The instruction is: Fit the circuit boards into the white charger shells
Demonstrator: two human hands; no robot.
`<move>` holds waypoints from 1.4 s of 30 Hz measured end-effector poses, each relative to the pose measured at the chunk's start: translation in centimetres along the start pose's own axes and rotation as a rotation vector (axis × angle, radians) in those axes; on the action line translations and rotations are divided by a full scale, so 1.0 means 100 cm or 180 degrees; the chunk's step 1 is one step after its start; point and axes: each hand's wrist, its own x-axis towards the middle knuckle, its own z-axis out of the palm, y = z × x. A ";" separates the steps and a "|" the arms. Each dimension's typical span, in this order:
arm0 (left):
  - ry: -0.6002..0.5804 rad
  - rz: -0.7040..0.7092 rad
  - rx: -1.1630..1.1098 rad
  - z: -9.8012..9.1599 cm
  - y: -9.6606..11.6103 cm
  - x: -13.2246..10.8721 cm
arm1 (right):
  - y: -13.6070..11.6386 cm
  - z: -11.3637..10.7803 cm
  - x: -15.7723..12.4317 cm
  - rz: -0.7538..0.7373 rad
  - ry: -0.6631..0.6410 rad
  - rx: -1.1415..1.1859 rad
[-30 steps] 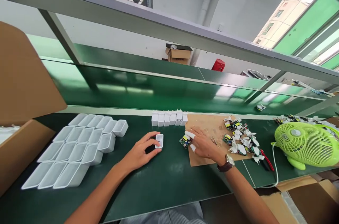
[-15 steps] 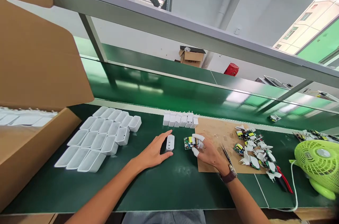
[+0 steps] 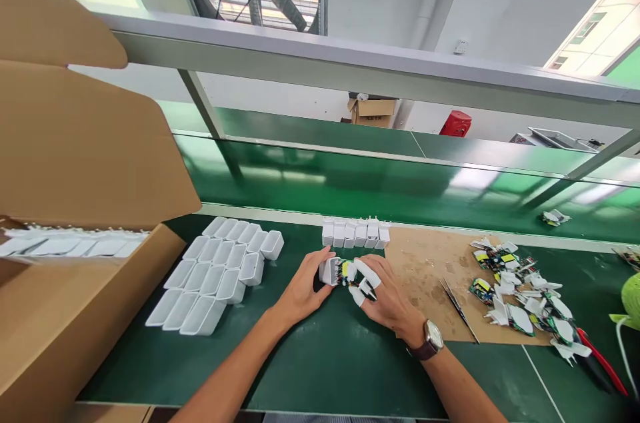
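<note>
In the head view, my left hand grips a small white plastic charger case between thumb and fingers, its open end turned to the right. My right hand, with white finger cots on, pinches a small circuit board with a yellow part. The board's left end meets the case's opening; how deep it sits inside cannot be made out. Behind my hands stands a row of white assembled chargers. To the left, several empty white cases lie in slanted rows.
A brown cardboard sheet on the green bench carries tweezers and a pile of circuit boards. Red-handled pliers and a green fan are at the right. An open carton with white pieces stands left.
The case in my left hand has been tilted, turning its opening to the right. My right hand has brought the board leftward against it. The camera view has shifted.
</note>
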 end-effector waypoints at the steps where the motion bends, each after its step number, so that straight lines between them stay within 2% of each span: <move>1: -0.0023 0.0018 0.0015 0.000 0.000 0.000 | 0.000 0.000 -0.001 -0.0019 -0.0029 0.0017; 9: -0.0132 0.0031 0.0013 0.005 -0.003 -0.002 | -0.007 -0.004 0.005 0.0104 -0.0308 0.0020; 22: -0.0220 -0.0042 0.0101 0.003 0.002 0.000 | -0.009 -0.005 0.008 0.0183 -0.0305 -0.0008; 42: -0.0088 -0.0039 -0.0033 0.005 0.001 -0.001 | -0.008 -0.004 0.010 0.0133 -0.0289 -0.0033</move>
